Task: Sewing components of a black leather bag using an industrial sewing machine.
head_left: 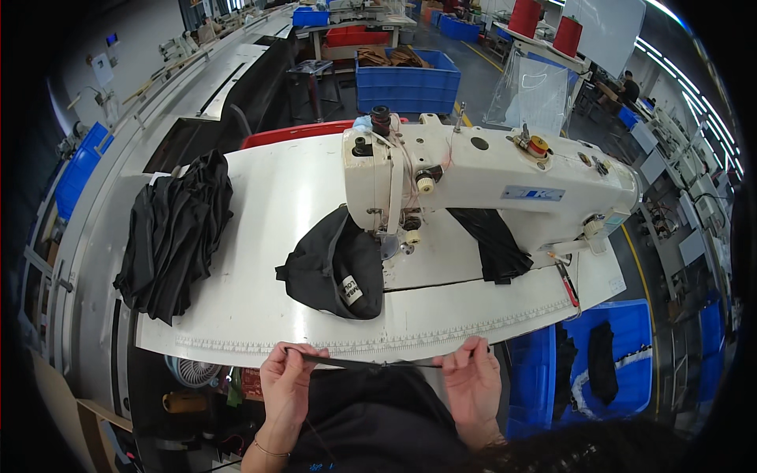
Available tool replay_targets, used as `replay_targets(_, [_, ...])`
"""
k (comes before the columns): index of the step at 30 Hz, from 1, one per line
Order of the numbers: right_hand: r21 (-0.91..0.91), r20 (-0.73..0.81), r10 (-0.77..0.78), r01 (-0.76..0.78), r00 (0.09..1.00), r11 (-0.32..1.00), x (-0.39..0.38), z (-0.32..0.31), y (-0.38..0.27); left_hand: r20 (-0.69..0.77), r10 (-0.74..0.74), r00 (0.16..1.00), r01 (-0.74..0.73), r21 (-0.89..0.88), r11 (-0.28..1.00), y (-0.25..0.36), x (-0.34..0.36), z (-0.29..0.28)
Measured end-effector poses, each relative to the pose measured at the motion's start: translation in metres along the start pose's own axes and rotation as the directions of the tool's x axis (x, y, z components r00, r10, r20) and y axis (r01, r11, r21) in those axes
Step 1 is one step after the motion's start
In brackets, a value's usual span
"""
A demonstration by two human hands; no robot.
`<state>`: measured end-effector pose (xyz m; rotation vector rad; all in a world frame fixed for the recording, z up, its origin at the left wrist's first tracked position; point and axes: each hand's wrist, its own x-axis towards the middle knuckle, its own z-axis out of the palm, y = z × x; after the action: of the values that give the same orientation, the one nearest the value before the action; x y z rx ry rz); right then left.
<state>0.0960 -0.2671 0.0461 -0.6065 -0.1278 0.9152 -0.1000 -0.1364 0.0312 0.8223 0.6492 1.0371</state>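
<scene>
A narrow black strap (347, 363) is stretched sideways between my hands at the table's front edge. My left hand (285, 394) pinches its left end. The fingers of my right hand (473, 386) are closed on the other end, where the strap looks thinner. Beyond my hands, a black fabric piece (359, 264) with a white label lies at the needle area of a white sewing machine (473, 177); whether the presser foot holds it cannot be made out. To the left rests a heap of black fabric pieces (177, 236).
Black strips (493, 248) lie beneath the machine arm. Red-handled snips (568, 285) sit near the table's right edge. A printed ruler (473, 324) runs along the front. Blue bins (631, 315) with black pieces stand lower right, and a small fan (192, 370) is under the table.
</scene>
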Motion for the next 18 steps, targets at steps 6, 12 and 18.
replay_targets(6, [0.058,-0.282,-0.545,0.581,0.789,0.812,-0.004,-0.064,-0.076,-0.346,0.375,0.860,-0.308,0.235,0.922,0.042,0.009,-0.100])
replay_targets(12, [-0.816,0.496,0.368,0.277,0.786,0.508,-0.018,-0.008,-0.066,0.431,0.213,0.877,-0.424,0.488,0.763,0.092,-0.020,-0.032])
replay_targets(18, [-0.757,0.633,0.417,0.409,0.653,0.510,-0.001,0.031,0.009,0.769,-0.115,0.628,-0.594,0.570,0.567,0.064,0.003,0.044])
